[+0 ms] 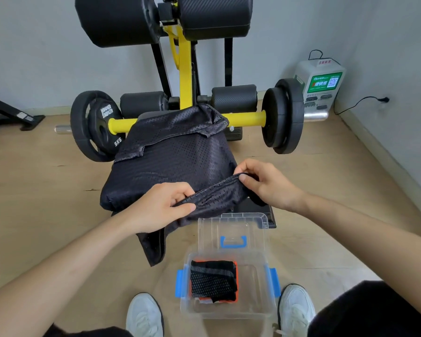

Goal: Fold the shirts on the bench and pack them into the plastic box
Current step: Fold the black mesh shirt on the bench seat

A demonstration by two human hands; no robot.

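A black mesh shirt (173,156) lies spread over the bench seat, and one sleeve hangs off the near edge. My left hand (161,205) pinches the shirt's near hem on the left. My right hand (265,183) pinches the same hem further right, so the edge is lifted between both hands. On the floor between my feet stands a clear plastic box (260,288) with blue latches, its lid (231,229) tipped open against the bench. Inside the box on the left lies a folded black and orange shirt (213,280).
The bench belongs to a yellow and black gym machine (180,57) with weight plates on the left (93,125) and right (283,115). A white charging station (319,88) stands in the right corner by the wall. My white shoes (144,314) flank the box.
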